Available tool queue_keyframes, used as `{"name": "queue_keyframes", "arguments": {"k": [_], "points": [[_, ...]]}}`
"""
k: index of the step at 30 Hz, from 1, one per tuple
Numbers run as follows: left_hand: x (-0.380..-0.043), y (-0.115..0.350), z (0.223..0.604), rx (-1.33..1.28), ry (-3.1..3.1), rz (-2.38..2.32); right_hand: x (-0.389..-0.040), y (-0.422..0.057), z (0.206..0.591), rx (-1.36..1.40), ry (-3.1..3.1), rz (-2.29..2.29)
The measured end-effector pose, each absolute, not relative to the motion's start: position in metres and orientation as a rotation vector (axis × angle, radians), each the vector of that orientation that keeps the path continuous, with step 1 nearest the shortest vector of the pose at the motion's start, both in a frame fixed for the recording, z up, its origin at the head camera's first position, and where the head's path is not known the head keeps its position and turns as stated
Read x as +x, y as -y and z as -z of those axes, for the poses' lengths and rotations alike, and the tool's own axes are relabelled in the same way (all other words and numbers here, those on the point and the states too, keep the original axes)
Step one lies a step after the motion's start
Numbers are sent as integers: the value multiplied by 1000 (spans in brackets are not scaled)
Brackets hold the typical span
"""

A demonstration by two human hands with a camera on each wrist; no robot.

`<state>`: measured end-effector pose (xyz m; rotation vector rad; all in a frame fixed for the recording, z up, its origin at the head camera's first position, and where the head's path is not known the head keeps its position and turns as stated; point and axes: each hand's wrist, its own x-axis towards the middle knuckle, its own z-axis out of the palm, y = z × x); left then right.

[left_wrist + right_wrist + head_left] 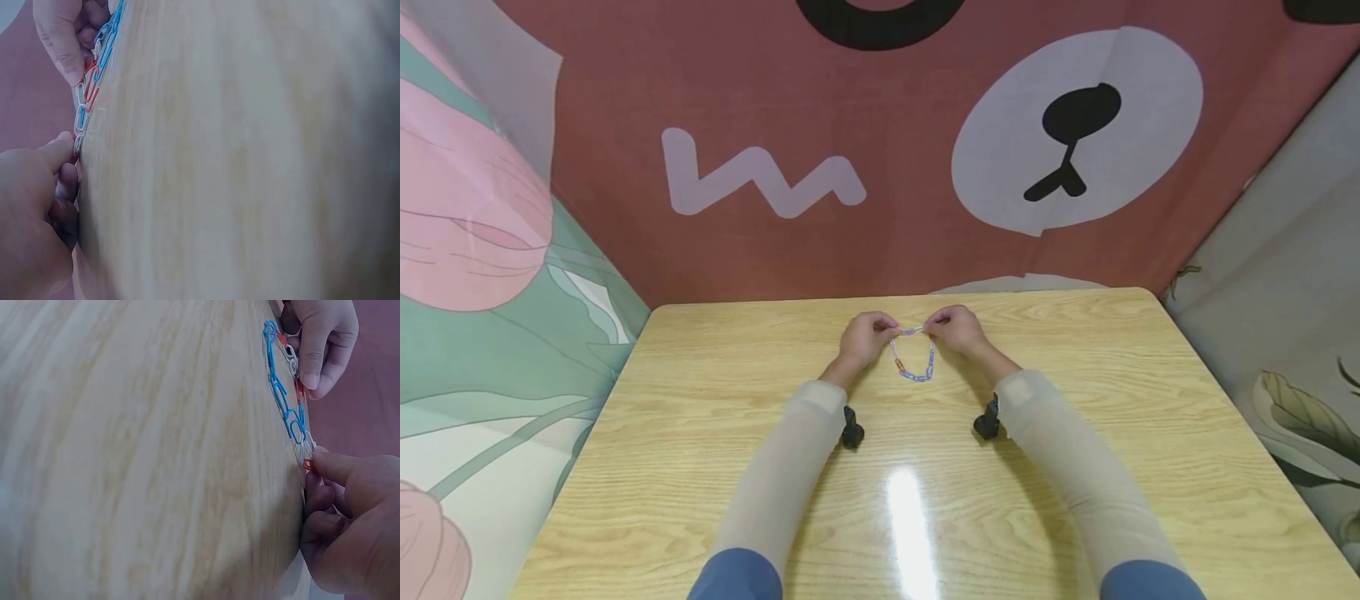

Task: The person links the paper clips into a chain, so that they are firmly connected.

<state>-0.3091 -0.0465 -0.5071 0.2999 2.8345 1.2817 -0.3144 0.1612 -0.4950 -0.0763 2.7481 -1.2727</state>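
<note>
A closed loop of linked paper clips (pixel 916 377), in blue, white and red-orange, lies on the table near its far edge. My left hand (pixel 867 337) pinches the loop's upper left part between thumb and fingers. At the upper right, my right hand (pixel 958 330) pinches it the same way. Between the two hands runs a short stretch of clips, and the rest hangs toward me in a U. In the left wrist view, white and red clips (pixel 81 115) show by the left thumb. Blue clips (pixel 278 394) fill much of the loop in the right wrist view.
The wooden table (pixel 917 450) ends just beyond the hands at a red cloth wall (pixel 760 258) with a cartoon face. Printed curtains (pixel 482 333) stand at both sides. A black wrist camera (pixel 852 429) sits under the left wrist, another (pixel 987 419) under the right.
</note>
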Motion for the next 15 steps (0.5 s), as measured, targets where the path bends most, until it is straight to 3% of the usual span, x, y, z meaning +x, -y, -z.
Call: {"name": "queue_keyframes", "arguments": {"k": [15], "points": [[-305,61,502,396,-2724,-1413,-307,-178,491,-154,-2668,1340]]}}
